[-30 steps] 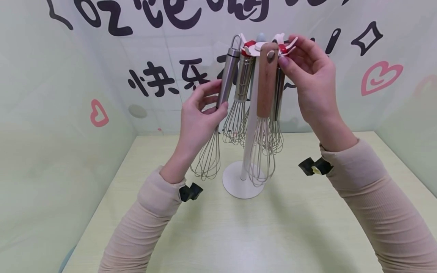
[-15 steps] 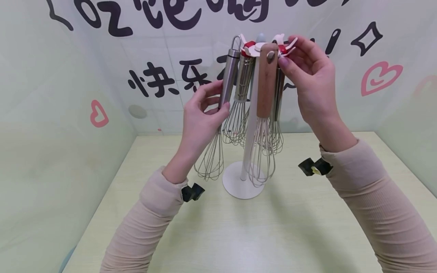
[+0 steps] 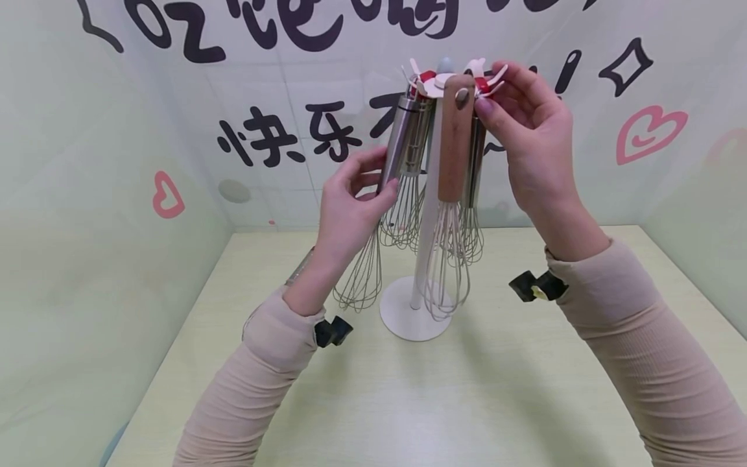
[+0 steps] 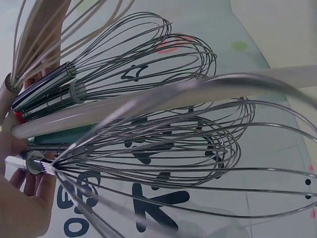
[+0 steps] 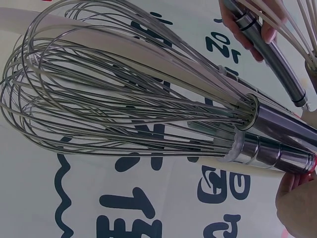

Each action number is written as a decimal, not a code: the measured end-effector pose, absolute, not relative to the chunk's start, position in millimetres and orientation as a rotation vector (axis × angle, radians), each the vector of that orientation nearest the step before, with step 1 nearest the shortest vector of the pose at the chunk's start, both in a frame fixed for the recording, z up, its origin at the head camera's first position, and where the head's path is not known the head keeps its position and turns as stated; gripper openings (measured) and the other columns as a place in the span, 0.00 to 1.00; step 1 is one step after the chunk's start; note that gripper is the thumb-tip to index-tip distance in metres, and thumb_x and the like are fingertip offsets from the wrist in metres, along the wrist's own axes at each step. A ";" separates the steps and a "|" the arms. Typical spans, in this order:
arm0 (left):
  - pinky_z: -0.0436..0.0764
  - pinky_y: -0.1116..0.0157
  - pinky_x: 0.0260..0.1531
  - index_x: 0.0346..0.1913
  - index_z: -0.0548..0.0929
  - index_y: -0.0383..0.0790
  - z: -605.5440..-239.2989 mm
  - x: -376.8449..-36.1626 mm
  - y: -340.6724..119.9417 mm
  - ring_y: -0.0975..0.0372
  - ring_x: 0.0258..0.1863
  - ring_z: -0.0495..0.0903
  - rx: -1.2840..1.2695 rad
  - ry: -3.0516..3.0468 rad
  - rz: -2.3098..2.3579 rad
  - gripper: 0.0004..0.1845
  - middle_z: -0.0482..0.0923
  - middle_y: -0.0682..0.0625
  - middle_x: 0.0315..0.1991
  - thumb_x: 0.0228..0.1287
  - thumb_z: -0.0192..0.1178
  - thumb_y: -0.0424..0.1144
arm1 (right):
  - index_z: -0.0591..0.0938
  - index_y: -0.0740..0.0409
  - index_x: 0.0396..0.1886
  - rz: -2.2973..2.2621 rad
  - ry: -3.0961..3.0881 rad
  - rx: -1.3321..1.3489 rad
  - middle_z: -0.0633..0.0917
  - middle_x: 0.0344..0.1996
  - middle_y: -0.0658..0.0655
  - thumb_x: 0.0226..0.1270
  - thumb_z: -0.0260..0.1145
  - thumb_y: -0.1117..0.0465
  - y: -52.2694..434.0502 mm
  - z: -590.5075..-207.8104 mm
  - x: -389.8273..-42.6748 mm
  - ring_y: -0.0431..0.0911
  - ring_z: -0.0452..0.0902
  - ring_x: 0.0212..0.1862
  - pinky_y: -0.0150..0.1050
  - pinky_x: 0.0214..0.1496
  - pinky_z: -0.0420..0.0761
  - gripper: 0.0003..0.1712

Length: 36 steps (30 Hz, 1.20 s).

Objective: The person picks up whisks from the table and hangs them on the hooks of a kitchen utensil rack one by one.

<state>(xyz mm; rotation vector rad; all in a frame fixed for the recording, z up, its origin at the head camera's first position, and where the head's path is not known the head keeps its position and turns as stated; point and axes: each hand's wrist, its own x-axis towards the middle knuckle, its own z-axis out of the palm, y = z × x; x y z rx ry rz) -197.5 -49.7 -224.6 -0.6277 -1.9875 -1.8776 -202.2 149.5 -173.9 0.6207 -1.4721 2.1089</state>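
Observation:
In the head view my left hand (image 3: 353,207) pinches a steel-handled whisk (image 3: 397,139) between thumb and fingers. The whisk tilts, wires down, its top end against the left hooks of a white rotating utensil rack (image 3: 416,327). Whether its loop is on a hook cannot be made out. My right hand (image 3: 539,139) pinches the rack's top at the right, by a red and white hook. A wooden-handled whisk (image 3: 455,143) hangs at the front. Other steel-handled whisks (image 5: 275,151) hang around the pole; in the left wrist view the pole (image 4: 163,99) runs between wire heads.
The rack stands on a pale wooden table (image 3: 408,402). Behind it is a light wall sheet (image 3: 280,188) with dark lettering and pink hearts. A shiny sliver (image 3: 300,267) shows behind my left wrist, too little to identify.
My left hand has moved right and slightly down with its whisk, whose top end now overlaps the rack's left hooks. The right hand stays at the rack's top.

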 end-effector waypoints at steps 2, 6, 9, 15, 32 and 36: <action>0.86 0.67 0.49 0.59 0.75 0.32 -225.9 -198.8 -50.0 0.54 0.47 0.81 -0.625 -1.993 -1.888 0.24 0.77 0.38 0.54 0.57 0.60 0.24 | 0.81 0.59 0.47 2.101 -1.474 0.626 0.80 0.41 0.56 0.60 0.63 0.75 149.6 -174.4 -202.4 0.46 0.76 0.45 0.27 0.47 0.84 0.16; 0.86 0.67 0.50 0.59 0.74 0.32 -227.5 -201.0 -50.2 0.53 0.49 0.81 -0.623 -1.995 -1.922 0.24 0.76 0.39 0.55 0.58 0.60 0.24 | 0.81 0.59 0.47 2.090 -1.471 0.635 0.80 0.41 0.55 0.61 0.63 0.75 149.5 -175.0 -202.8 0.45 0.76 0.45 0.27 0.47 0.84 0.15; 0.85 0.67 0.51 0.60 0.74 0.33 -228.1 -202.0 -49.8 0.53 0.49 0.81 -0.624 -2.001 -1.944 0.24 0.76 0.39 0.55 0.59 0.60 0.24 | 0.81 0.59 0.47 2.098 -1.463 0.638 0.80 0.41 0.55 0.61 0.63 0.75 149.2 -174.6 -202.7 0.45 0.76 0.45 0.27 0.47 0.85 0.15; 0.84 0.67 0.53 0.61 0.73 0.33 -229.6 -204.0 -49.0 0.52 0.51 0.81 -0.641 -2.019 -1.951 0.24 0.76 0.38 0.56 0.60 0.59 0.24 | 0.80 0.62 0.48 2.102 -1.466 0.637 0.80 0.41 0.55 0.61 0.63 0.75 148.8 -174.4 -202.6 0.45 0.76 0.45 0.27 0.47 0.84 0.16; 0.84 0.67 0.52 0.60 0.73 0.32 -234.7 -210.0 -44.9 0.53 0.50 0.80 -0.693 -2.068 -1.917 0.24 0.76 0.38 0.53 0.59 0.60 0.25 | 0.81 0.59 0.47 2.098 -1.470 0.636 0.80 0.41 0.55 0.61 0.63 0.75 149.0 -174.9 -201.8 0.45 0.76 0.46 0.27 0.48 0.84 0.16; 0.84 0.67 0.52 0.60 0.73 0.32 -235.2 -210.6 -44.4 0.53 0.50 0.79 -0.691 -2.085 -1.904 0.24 0.76 0.39 0.54 0.59 0.60 0.25 | 0.81 0.59 0.46 2.102 -1.469 0.632 0.80 0.41 0.56 0.60 0.63 0.75 149.4 -174.5 -201.8 0.45 0.76 0.45 0.27 0.47 0.85 0.16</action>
